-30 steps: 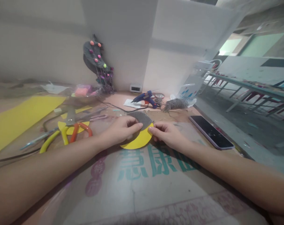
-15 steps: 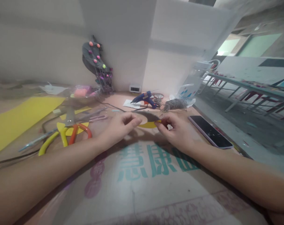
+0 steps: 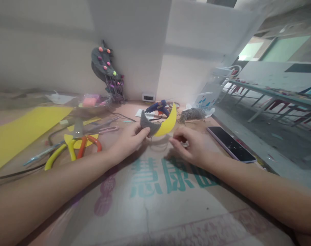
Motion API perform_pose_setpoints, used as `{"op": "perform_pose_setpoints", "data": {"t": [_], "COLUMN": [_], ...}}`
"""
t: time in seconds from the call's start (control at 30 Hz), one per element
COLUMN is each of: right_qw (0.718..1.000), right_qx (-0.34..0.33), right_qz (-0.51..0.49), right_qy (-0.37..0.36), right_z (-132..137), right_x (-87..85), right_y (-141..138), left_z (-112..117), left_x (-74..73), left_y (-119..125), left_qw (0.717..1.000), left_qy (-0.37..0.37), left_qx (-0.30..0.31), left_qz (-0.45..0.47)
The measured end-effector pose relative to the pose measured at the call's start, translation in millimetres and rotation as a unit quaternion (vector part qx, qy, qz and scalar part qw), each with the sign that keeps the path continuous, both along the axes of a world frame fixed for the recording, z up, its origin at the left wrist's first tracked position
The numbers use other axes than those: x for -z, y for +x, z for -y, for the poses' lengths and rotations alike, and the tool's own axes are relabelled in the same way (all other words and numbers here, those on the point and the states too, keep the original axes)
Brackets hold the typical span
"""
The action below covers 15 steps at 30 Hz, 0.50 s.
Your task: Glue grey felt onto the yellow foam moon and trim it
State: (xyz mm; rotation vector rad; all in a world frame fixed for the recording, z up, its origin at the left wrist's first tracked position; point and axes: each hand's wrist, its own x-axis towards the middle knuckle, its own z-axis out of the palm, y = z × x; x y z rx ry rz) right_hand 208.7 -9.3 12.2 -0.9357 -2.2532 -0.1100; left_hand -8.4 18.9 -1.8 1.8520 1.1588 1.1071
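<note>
My left hand (image 3: 128, 139) pinches a small craft piece (image 3: 159, 123) and holds it tilted above the cardboard sheet (image 3: 155, 201). The piece is a yellow foam crescent joined to a grey felt shape. My right hand (image 3: 190, 145) hovers just right of it, below the crescent, with fingers curled and thumb near forefinger. I cannot make out anything in those fingers. Both forearms reach in from the bottom corners.
Yellow and orange handled pliers and scissors (image 3: 76, 147) lie at the left beside a yellow foam sheet (image 3: 19, 131). A blue glue gun (image 3: 158, 107) and a twine bundle (image 3: 192, 114) sit behind the hands. A phone (image 3: 231, 143) lies at the right near the table edge.
The craft piece lay flat under both hands, then was lifted. Now my left hand alone holds it raised and tilted; my right hand has let go and dropped slightly.
</note>
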Motion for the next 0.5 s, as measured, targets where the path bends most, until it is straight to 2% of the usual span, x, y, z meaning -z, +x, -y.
{"op": "perform_pose_setpoints", "data": {"t": [0.1,0.2,0.27,0.33,0.4,0.5], "right_qw": [0.983,0.964,0.965,0.969,0.966,0.94], "right_qx": [0.085,0.086,0.076,0.053,-0.002,-0.091], "right_qz": [-0.144,-0.194,-0.147,-0.065,0.021,0.077], "right_qy": [-0.081,-0.158,-0.203,-0.231,-0.257,-0.32], "right_z": [-9,-25,-34,-38,-37,-27], "right_x": [-2.1,-3.3,-6.3,-10.6,-13.9,-14.6], "right_y": [2,8,15,21,24,21], "left_z": [2,5,4,1,-2,-6], "left_x": [-2.5,-5.8,-6.3,-5.4,-4.9,-10.5], "left_y": [-1,-3,-4,-5,-5,-6], "left_qw": [1.0,0.998,0.997,0.997,0.992,0.967], "left_qy": [0.014,0.034,0.053,0.038,-0.02,-0.103], "left_qx": [-0.022,-0.043,-0.053,-0.055,-0.042,0.033], "left_qz": [0.01,0.014,0.018,0.047,0.117,0.231]}}
